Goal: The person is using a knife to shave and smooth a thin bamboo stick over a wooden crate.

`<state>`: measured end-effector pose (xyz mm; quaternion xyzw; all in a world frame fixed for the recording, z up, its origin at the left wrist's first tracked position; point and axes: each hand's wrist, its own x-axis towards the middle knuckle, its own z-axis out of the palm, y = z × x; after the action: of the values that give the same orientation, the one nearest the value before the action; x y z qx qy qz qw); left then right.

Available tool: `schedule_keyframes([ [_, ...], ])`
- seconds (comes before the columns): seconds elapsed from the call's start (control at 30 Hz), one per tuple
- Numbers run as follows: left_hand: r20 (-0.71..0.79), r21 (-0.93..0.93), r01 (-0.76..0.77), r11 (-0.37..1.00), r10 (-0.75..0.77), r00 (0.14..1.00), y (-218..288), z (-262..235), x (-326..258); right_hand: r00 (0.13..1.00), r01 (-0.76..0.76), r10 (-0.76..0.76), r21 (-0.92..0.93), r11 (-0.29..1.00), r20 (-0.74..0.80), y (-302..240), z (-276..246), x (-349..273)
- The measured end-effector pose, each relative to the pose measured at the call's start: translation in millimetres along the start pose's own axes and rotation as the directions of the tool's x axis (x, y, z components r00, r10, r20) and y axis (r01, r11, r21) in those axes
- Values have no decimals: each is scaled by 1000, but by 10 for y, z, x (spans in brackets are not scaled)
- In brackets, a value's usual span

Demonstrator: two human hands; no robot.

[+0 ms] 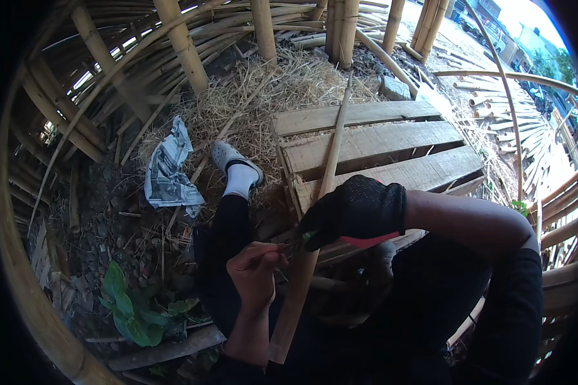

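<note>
A long split bamboo strip slants from my lap up across a wooden slatted crate. My right hand, in a black glove with red trim, is closed over the strip near the crate's front edge. A small green bit shows at its fingertips. Just left of the strip, my bare left hand is closed in a pinch close to the gloved fingers. Whatever it pinches is too small and dark to make out. The glove hides part of the strip.
Crumpled newspaper lies on the ground left of my shoe. Dry straw covers the ground beyond. Bamboo posts and stacked poles surround me. A leafy green plant grows at lower left. Cut bamboo pieces lie outside at right.
</note>
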<state>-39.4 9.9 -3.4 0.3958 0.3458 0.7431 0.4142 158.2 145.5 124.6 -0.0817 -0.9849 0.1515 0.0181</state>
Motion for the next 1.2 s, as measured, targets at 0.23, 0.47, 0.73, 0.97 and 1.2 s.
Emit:
schedule_keyframes([
  [0.23, -18, 42, -56, 998, 57, 998, -27, 0, 0, 996, -81, 81, 8, 997, -46, -27, 83, 32],
  [0.47, -47, -17, -64, 998, 64, 997, -6, -15, -13, 988, -46, 56, 68, 997, -146, -84, 223, 6],
  [0.73, 85, 341, -183, 922, 163, 983, 42, -18, 132, 969, -192, 218, -208, 959, 113, -38, -304, 17],
  [0.97, 114, 361, 35, 932, -81, 990, 30, -17, 100, 975, -72, 89, 91, 993, -204, 136, -332, 63],
  [1.2, 192, 560, -209, 802, 120, 974, 44, -12, 56, 969, 229, -215, -112, 967, 126, 129, -453, 79],
])
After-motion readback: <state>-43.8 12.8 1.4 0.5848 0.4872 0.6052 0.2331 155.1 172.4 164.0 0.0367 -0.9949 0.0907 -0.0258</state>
